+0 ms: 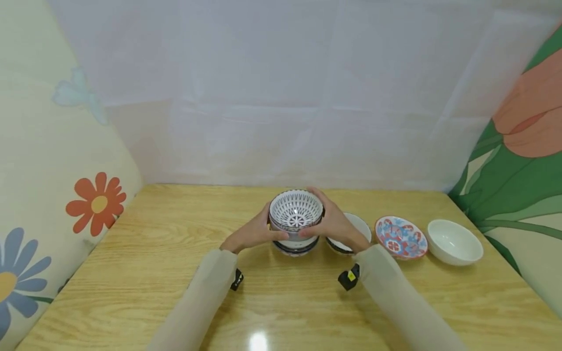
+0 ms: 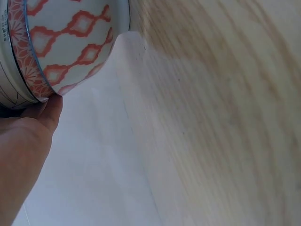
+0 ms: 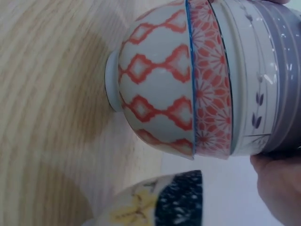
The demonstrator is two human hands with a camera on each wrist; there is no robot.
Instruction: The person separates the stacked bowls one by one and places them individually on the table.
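Observation:
A bowl with a black-and-white patterned inside sits at the top of a stack in the head view. My left hand grips its left side and my right hand its right, thumbs at the front. In the right wrist view its outside looks grey and banded. Below it are a white band with dark leaves and a white bowl with red diamond shapes and a red flowered rim. The same red-patterned bowl shows in the left wrist view. Fingers behind the stack are mostly hidden.
Right of the stack stands a dark-rimmed white bowl, partly behind my right hand; its speckled rim shows close by. Farther right are a red-and-blue patterned bowl and a plain white bowl, all on a wooden table.

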